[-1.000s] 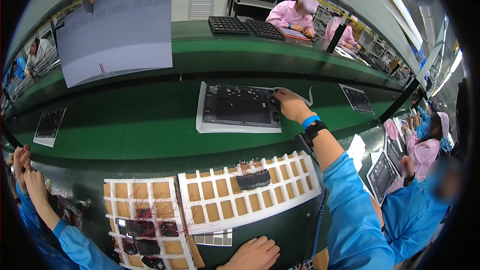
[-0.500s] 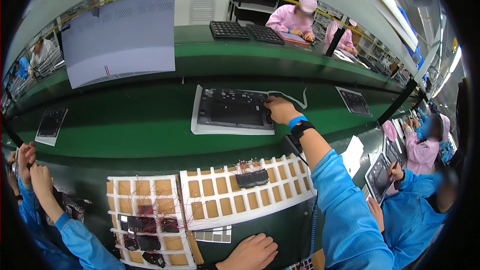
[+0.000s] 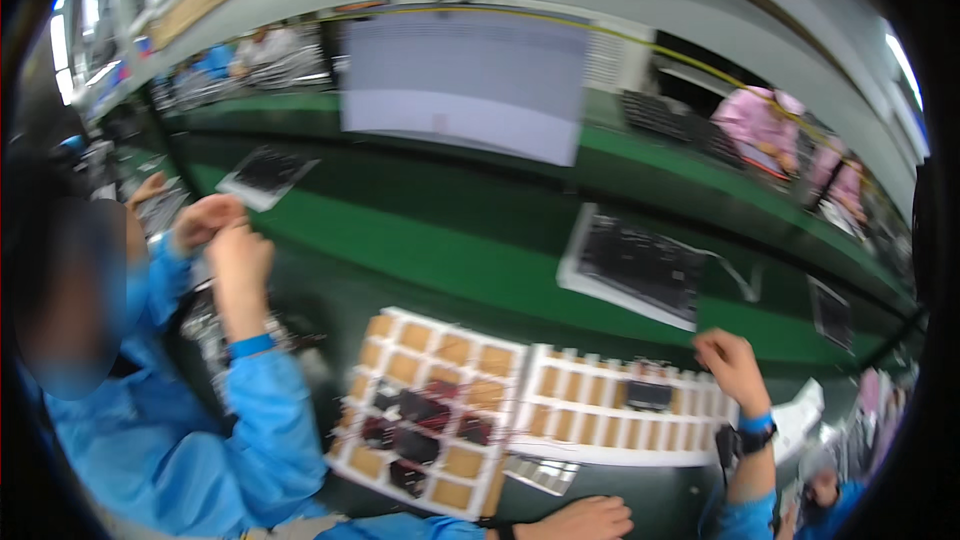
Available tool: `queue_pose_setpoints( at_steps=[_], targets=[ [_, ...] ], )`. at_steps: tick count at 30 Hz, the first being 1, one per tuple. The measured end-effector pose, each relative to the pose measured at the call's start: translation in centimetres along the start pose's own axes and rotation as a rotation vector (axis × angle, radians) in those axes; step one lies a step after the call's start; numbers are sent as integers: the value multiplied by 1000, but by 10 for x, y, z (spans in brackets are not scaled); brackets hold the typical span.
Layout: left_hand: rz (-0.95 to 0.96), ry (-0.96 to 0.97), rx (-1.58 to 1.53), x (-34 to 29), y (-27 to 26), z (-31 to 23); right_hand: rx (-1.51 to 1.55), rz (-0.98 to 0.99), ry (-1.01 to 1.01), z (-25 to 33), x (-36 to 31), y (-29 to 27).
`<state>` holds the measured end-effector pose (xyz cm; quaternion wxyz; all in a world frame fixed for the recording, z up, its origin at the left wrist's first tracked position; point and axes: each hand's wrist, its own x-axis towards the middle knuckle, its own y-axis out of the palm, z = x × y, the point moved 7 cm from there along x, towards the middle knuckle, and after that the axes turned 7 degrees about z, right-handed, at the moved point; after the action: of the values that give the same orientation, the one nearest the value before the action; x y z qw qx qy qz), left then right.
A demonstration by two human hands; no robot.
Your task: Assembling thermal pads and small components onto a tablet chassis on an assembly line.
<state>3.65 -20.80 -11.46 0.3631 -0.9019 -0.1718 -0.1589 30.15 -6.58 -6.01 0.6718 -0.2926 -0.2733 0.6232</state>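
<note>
My left hand [image 3: 590, 518] lies flat on the dark tabletop, fingers stretched out, with nothing seen in it. My right hand [image 3: 728, 368], with a dark watch and blue band at the wrist, hovers by the far right corner of a white gridded tray [image 3: 590, 453]. Its fingers look bent, but blur hides whether they hold anything. Beyond it, apart from the hand, a black tablet-like panel [image 3: 640, 258] rests on a white sheet on the green surface. In the tray sits a dark ribbed block [image 3: 648, 395].
A second gridded tray [image 3: 482, 360] holds several black parts with thin red wires. To the left, a co-worker in a blue sleeve [image 3: 275, 410] holds both hands together. Other panels [image 3: 268, 172] [image 3: 830, 315] lie on the green strip. A white sheet [image 3: 797, 420] is at right.
My right hand has come off the black panel and drawn back toward the tray. The view has swung left, showing more of the co-worker. My left hand still rests flat.
</note>
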Motion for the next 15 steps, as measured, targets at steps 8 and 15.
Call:
queue_pose_setpoints(
  at_steps=[8, 15],
  targets=[
    [13, -46, 90, 1, 3, 0, 124, -39, 71, -45, -4, 35],
    [17, -44, 100, 4, 6, 1, 53, -72, 22, -39, -8, 31]
  ],
)
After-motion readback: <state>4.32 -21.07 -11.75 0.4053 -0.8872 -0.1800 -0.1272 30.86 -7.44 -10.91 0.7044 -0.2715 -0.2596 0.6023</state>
